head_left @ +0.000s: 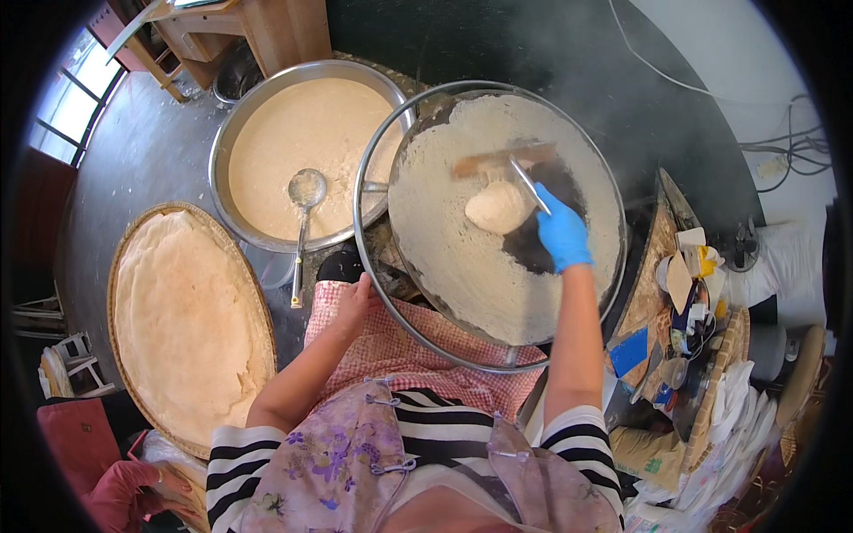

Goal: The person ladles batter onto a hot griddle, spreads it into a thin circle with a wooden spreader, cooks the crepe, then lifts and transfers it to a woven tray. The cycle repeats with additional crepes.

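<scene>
A: Two hands at work?
B: One. The right hand (562, 233), blue-gloved, fingers clamped on a wooden spreader (503, 161), pushes batter (498, 207) across the round griddle (462, 266) at upper centre.
A: The other?
B: The left hand (354, 302) lies bare on a checked apron (391, 346), fingers loosely together, below the basin (267, 115).

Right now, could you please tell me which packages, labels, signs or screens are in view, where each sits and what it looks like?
Flat blue rectangular packet: on the cluttered side table right of the round griddle.
Small yellow and white packet: further back on that table, crumpled.
Stack of white bags: lower right, soft and folded.
Tan paper bag: below the table, creased.
No signs or screens visible.
</scene>
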### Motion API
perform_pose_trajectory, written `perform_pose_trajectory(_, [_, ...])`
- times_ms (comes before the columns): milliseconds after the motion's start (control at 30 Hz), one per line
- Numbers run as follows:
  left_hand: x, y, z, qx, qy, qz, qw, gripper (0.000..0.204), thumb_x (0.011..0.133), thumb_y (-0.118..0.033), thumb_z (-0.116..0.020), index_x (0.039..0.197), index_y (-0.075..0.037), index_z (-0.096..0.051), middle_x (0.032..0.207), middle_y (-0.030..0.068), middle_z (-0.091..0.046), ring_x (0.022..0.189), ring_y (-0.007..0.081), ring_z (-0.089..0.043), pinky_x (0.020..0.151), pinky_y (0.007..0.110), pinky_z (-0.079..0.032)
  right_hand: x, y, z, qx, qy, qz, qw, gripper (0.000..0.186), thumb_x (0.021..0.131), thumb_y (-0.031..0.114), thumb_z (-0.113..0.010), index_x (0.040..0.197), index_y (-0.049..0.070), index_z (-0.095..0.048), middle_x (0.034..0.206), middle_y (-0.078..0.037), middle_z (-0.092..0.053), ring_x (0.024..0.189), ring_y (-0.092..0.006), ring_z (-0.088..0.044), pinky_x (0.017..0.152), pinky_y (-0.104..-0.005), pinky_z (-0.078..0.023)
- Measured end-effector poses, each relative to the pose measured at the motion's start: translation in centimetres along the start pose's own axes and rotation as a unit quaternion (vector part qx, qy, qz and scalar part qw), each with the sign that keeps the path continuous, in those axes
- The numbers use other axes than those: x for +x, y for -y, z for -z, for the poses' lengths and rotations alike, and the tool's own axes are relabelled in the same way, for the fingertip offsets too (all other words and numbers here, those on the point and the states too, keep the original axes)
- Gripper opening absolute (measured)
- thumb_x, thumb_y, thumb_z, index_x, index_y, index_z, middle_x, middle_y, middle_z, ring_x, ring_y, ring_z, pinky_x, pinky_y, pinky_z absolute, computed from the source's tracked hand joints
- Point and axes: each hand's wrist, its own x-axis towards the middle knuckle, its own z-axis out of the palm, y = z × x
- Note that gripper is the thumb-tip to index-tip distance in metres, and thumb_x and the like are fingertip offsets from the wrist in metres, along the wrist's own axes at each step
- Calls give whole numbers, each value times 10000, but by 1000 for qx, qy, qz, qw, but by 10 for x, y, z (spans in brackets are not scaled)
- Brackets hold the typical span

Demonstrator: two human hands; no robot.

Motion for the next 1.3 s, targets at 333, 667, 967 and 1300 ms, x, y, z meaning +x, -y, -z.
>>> perform_pose_trajectory(333, [-21,27,-9,23,11,37,999,456,916,-481,-408,1035,-61,-540,930,84,-598,811,178,-583,683,311,-481,-46,-8,7,-30,26,-7,999,467,814,78,-490,1251,240,-510,926,-204,-604,826,-371,-581,749,-429,-459])
perform_pose_trajectory(667, [-1,12,-23,29,-3,-40,999,290,928,-287,-453,968,-9,-524,800,121,-627,699,225,-620,618,317,-507,-71,-16,8,-36,60,-61,996,494,814,56,-494,1272,240,-489,990,-209,-601,860,-363,-587,773,-417,-456])
perform_pose_trajectory(967, [43,-45,9,95,-2,-91,991,342,929,-339,-439,998,-21,-545,824,78,-624,719,183,-610,617,288,-497,-53,3,-22,-22,5,-42,999,470,827,77,-478,1267,241,-493,917,-215,-599,809,-371,-583,745,-433,-454])
perform_pose_trajectory(1300, [-46,60,-51,-32,-14,-20,999,268,931,-319,-451,873,-78,-554,661,-8,-516,549,97,-455,496,243,-390,-57,6,-12,-25,16,-52,998,465,821,93,-472,1259,247,-499,950,-219,-605,853,-369,-587,759,-423,-459])
